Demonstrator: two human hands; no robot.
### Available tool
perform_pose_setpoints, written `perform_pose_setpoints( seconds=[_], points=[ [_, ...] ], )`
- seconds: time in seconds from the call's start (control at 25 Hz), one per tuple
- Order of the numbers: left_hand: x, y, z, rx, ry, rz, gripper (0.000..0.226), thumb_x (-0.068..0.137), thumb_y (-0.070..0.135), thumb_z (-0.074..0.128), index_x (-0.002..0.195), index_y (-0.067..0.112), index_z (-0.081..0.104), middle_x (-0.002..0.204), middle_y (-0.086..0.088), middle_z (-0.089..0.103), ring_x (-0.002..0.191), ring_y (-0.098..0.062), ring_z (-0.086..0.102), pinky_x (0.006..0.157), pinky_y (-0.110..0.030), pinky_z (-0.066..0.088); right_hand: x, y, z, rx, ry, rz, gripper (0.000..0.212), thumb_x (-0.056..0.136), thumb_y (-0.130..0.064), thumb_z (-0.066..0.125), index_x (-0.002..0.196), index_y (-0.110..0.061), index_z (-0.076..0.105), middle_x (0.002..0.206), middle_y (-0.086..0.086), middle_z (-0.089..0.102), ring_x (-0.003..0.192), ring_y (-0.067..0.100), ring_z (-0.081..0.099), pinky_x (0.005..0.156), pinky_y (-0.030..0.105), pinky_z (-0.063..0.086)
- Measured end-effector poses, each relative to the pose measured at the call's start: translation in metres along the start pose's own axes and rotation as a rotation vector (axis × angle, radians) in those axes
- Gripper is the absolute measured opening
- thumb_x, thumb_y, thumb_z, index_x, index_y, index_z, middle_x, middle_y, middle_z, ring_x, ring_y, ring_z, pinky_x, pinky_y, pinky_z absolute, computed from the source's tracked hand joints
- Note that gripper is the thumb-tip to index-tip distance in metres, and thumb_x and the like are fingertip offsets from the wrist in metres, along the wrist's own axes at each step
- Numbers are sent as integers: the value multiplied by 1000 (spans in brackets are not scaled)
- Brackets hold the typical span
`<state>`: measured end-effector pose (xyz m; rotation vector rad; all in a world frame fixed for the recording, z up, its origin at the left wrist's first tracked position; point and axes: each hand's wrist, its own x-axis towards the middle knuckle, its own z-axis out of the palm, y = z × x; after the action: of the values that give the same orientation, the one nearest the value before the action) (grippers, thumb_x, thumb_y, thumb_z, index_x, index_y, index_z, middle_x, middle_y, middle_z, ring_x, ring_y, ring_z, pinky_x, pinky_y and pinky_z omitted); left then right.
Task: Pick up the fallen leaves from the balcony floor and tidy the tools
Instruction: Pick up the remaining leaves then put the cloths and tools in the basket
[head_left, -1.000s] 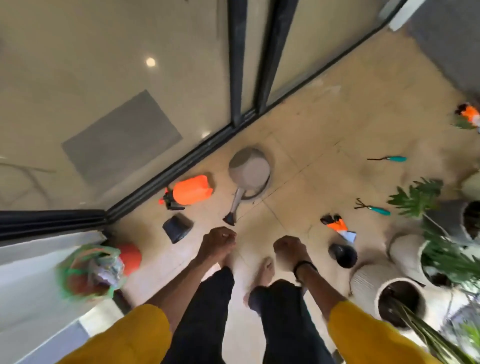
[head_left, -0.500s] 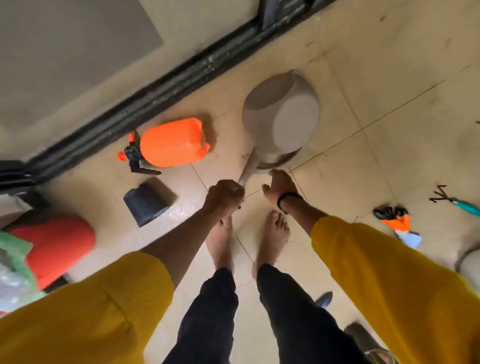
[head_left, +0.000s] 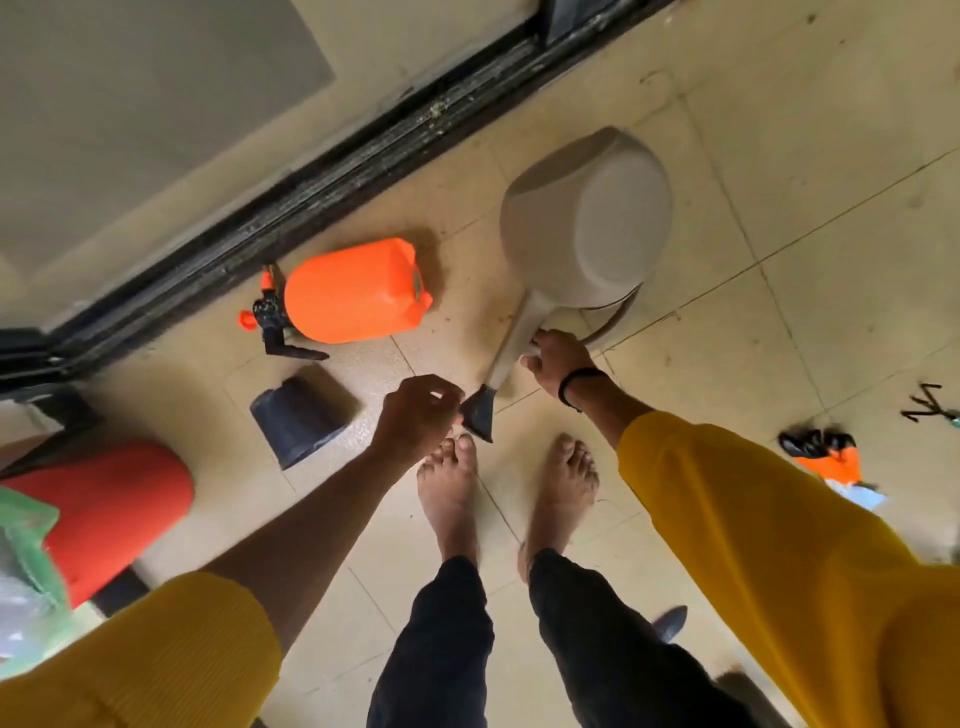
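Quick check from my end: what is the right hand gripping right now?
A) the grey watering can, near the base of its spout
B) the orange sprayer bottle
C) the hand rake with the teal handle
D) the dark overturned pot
A: the right hand has its fingers curled round the grey watering can where the spout leaves the body, while the orange sprayer bottle lies untouched on the floor.

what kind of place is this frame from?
Most likely a home balcony used for potted plants. A sliding door track runs along the tiled floor, and gardening gear lies around: a beige watering can, an orange pressure sprayer and a small black plant pot.
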<state>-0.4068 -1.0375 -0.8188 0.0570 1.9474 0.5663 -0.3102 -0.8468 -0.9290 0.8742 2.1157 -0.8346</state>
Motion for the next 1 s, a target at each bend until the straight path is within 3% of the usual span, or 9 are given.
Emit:
perform_pose_setpoints(
  seconds=[0.2,0.32,0.44,0.64,0.76,0.88,1.0],
  points=[
    [-34,55,-49,-67,97,66,21,79,35,54,82,26,73,73,1,77,70,-18,74,79,-40,61,-48,-11,-78,136,82,27,27,97,-21,61,120,-7,62,117,16,68,112,35,62,95,41,51],
    [-65,95,-77,-69,126,110,13,94,32,62,90,24,72,78,-3,77,73,-21,75,78,-42,62,-92,-13,-137,165,77,42,20,97,-16,59,112,-2,62,116,20,67,113,39,60,92,39,46],
    [-96,126,-91,-40,134,137,15,101,26,59,93,23,71,81,-4,77,75,-21,75,79,-39,61,-140,-15,-182,225,28,63,17,98,-18,59,106,-2,61,113,21,67,107,38,62,80,35,46],
    [-164,183,-91,5,122,184,14,101,22,60,93,20,72,79,-4,77,75,-23,75,67,-28,57,-241,-19,-261,380,12,6,29,94,-9,64,123,-4,59,122,7,63,120,30,59,101,41,49],
    [-207,214,-83,51,81,272,5,96,22,66,97,24,70,76,2,75,69,-13,73,68,-29,58,-301,-20,-302,480,85,-33,18,98,-31,59,103,-16,68,101,1,74,95,16,68,82,32,56],
    [-260,259,-69,138,26,413,30,91,34,72,120,30,63,89,9,71,64,-1,64,66,-19,52,-359,-28,-344,533,122,-28,24,102,-42,49,93,-22,60,85,-6,74,77,4,67,65,17,46],
    [-315,317,-50,39,31,555,51,82,57,72,128,38,59,105,10,65,83,0,64,71,-13,50,-416,-29,-378,585,171,-7,30,103,-46,45,89,-23,59,77,-6,72,68,4,66,62,18,48]
  ],
)
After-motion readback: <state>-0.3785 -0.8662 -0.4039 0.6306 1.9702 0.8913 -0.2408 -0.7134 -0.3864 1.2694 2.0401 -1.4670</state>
